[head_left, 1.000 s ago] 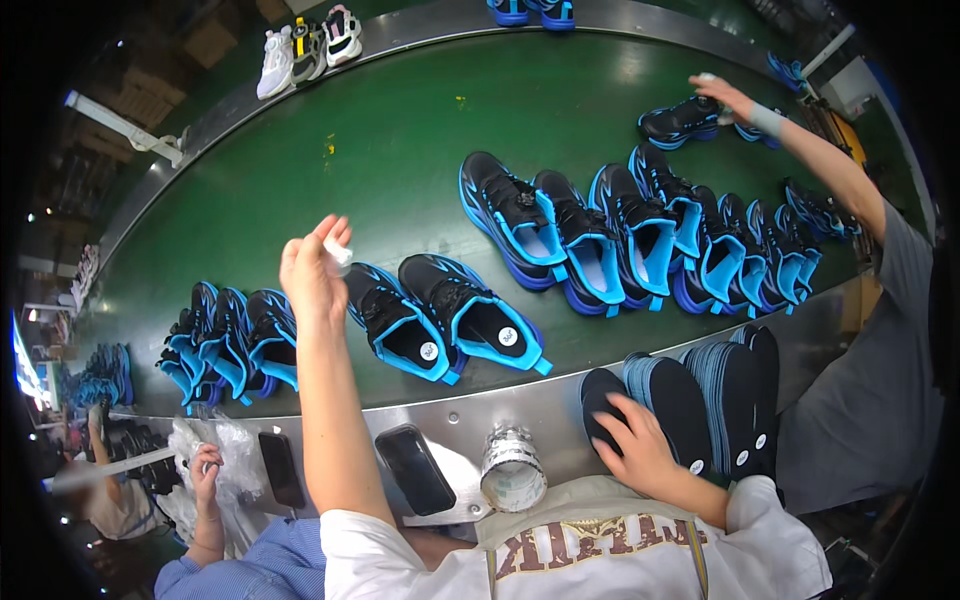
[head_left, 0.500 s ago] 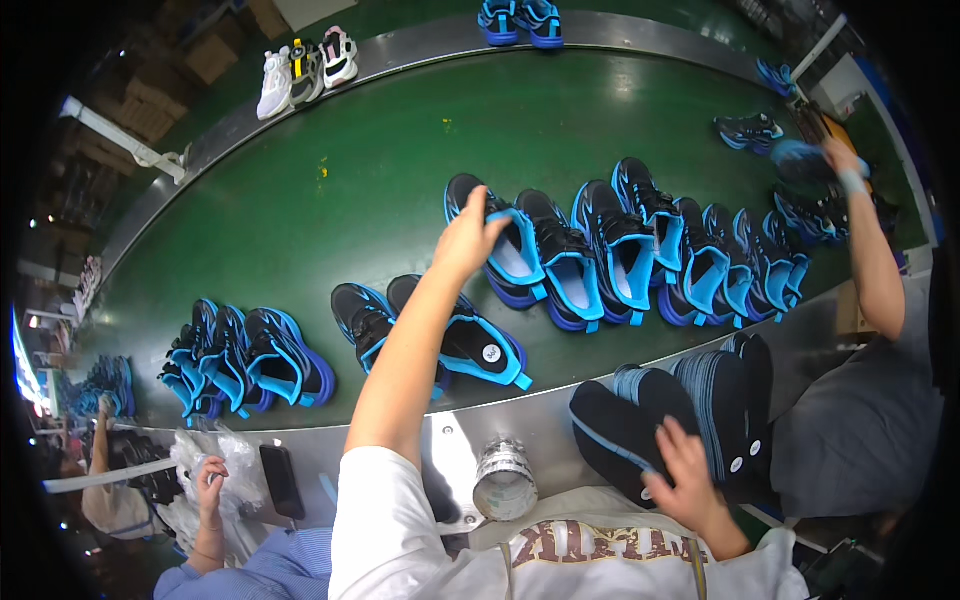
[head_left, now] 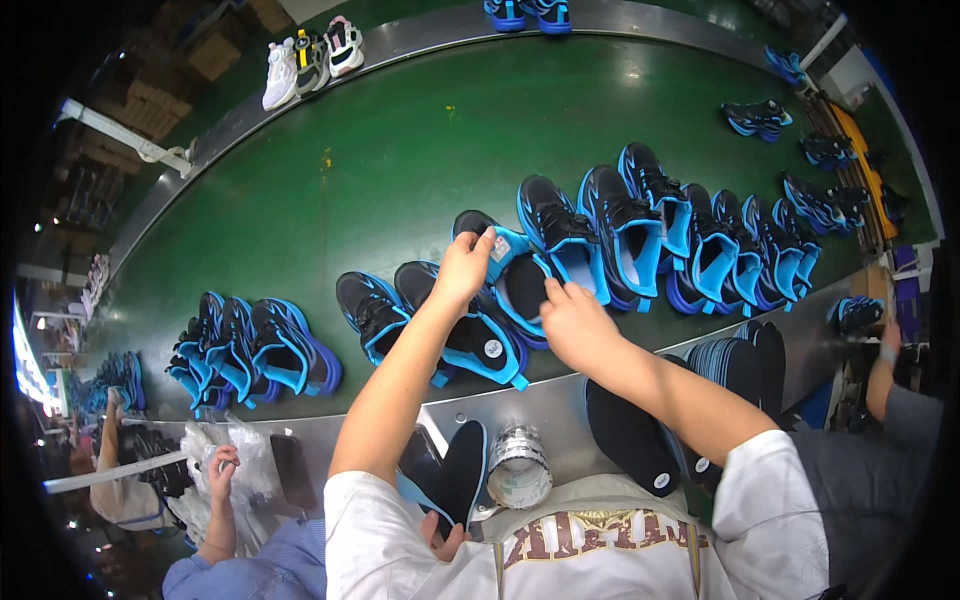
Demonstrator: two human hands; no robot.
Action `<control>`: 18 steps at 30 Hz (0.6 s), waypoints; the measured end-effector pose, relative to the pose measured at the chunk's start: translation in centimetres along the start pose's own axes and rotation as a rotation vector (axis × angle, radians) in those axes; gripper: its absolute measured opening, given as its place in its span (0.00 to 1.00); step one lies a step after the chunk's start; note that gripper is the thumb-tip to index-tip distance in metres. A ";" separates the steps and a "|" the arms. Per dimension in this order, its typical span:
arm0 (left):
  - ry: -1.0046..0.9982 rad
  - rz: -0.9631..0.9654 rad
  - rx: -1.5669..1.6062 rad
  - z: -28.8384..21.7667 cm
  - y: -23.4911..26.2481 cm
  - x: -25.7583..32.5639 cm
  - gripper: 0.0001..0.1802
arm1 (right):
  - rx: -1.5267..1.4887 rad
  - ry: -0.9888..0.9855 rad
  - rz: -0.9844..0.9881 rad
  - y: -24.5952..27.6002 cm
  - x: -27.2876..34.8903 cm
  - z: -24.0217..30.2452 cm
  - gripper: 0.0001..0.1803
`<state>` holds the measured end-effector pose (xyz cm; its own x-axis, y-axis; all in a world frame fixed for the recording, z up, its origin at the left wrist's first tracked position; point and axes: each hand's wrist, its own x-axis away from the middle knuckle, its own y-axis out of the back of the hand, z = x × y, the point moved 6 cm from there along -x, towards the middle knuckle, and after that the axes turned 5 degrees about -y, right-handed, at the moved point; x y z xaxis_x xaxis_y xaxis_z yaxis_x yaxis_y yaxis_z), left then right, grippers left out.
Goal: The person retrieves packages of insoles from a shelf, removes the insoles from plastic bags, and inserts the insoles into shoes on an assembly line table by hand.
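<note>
My left hand (head_left: 466, 268) grips the collar of a black and blue sneaker (head_left: 475, 222), its thumb pressed by the pale label inside. My right hand (head_left: 580, 322) is closed at the heel end, its fingers on a black insole (head_left: 524, 290) that lies partly in the shoe opening. The fingertips' exact hold is partly hidden. To the left stands a matching sneaker (head_left: 470, 345) with a black insole and a round white sticker inside. On the right, a neighbouring sneaker (head_left: 560, 225) shows a pale interior.
Further sneakers (head_left: 715, 245) line the green belt (head_left: 380, 180). Insole stacks (head_left: 735, 370) and a tin can (head_left: 520, 468) stand on the metal edge near me. Beside my left elbow, another person's hand (head_left: 442, 537) touches a black insole (head_left: 458, 475). Co-workers sit on both sides.
My right hand has moved from the insole stack to the sneaker, where a black insole now shows. My left hand has drawn that sneaker nearer. Another insole and hand have appeared beside the can.
</note>
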<state>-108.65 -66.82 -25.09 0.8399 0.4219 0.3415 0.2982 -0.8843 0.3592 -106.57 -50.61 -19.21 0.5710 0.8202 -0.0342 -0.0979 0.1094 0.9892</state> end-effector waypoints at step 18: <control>-0.210 0.080 -0.139 -0.6 -0.1 -0.1 0.23 | -0.192 -0.016 0.531 -3.2 -4.2 -1.8 0.11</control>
<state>-109.03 -66.67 -24.61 0.9382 0.2884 0.1914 0.1743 -0.8713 0.4588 -110.16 -53.41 -22.50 0.4148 0.7825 0.4644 -0.5207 -0.2144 0.8264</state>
